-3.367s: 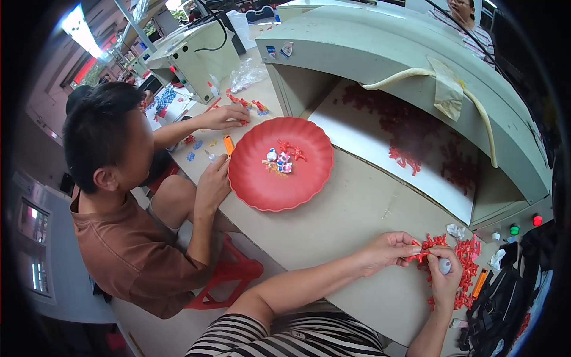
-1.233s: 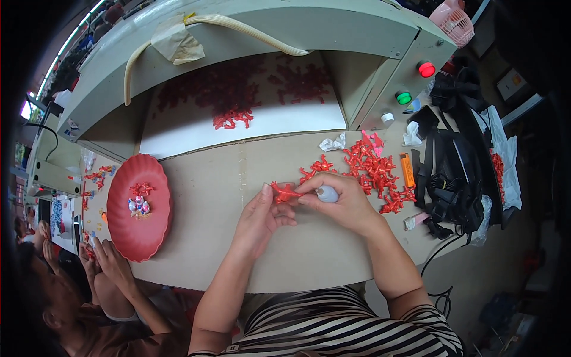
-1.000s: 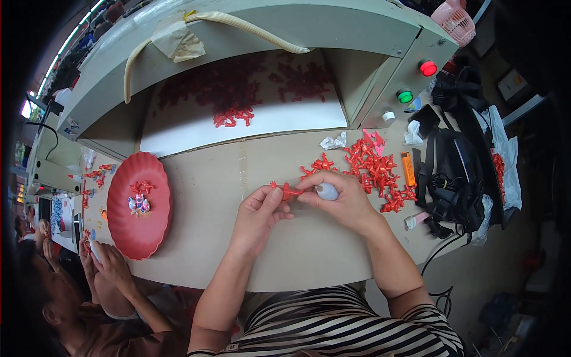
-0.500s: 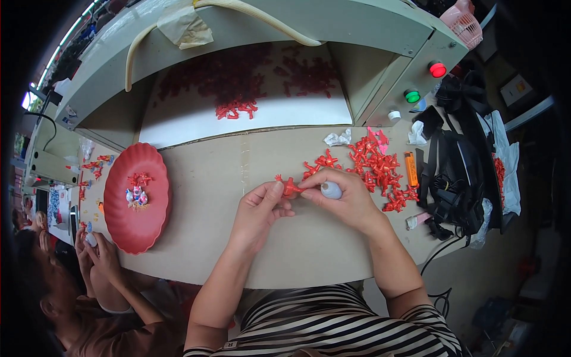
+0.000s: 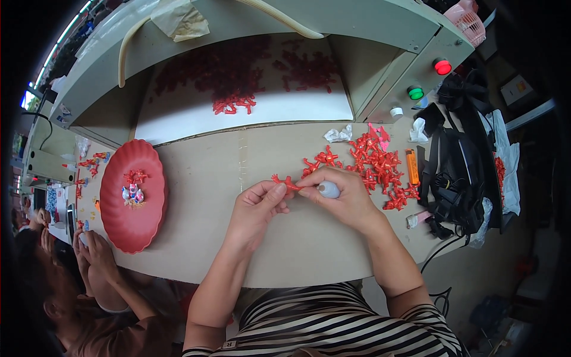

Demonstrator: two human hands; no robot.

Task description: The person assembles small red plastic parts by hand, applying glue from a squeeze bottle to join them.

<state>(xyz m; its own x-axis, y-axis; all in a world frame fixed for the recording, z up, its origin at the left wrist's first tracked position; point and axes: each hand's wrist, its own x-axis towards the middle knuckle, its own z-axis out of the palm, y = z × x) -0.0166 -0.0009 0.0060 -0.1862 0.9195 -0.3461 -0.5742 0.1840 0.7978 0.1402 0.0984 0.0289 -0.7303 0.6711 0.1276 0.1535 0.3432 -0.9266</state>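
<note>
My left hand (image 5: 257,209) pinches a small red plastic figurine (image 5: 286,182) between thumb and fingers, above the middle of the table. My right hand (image 5: 344,199) is closed around a small pale squeeze bottle (image 5: 329,190), its rounded end showing between thumb and palm. The right thumb and fingertips also meet the figurine's right end, so both hands touch it. Just beyond my right hand lies a pile of similar red figurines (image 5: 380,163).
A scalloped red tray (image 5: 151,223) at left holds a few figurines. More red pieces (image 5: 235,106) lie inside the cabinet opening. An orange tube (image 5: 412,168), crumpled tissue (image 5: 339,134) and a black bag (image 5: 455,178) are at right. A co-worker's hands (image 5: 95,253) work at far left.
The figurine has turned slightly between my fingers, its body now lying flatter. Both hands keep their grip, and the whole view has shifted a little.
</note>
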